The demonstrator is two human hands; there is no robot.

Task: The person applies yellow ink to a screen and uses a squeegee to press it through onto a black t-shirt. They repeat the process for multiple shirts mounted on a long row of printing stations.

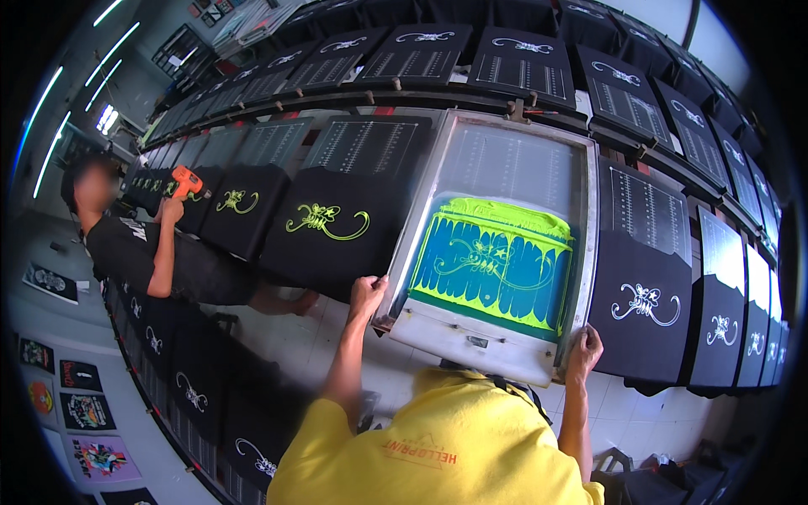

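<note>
A screen printing frame (442,332) lies over the row of boards in front of me. Its mesh has a blue-green stencil area (450,261) with a scrolled floral design. Neon yellow-green ink (505,215) forms a thick band across the far side and runs in drips along the edges. My left hand (369,296) is closed at the frame's near left edge. At the near right edge, the fingers of my right hand (584,349) pinch the rim. Whatever lies beneath the screen is mostly hidden.
Left of the frame, a black shirt (337,219) carries a yellow-green print; to the right, another shirt (644,303) has a white one. Farther left a co-worker (135,252) holds an orange heat gun (186,180). A rail (387,89) with clamps runs behind, before more shirts.
</note>
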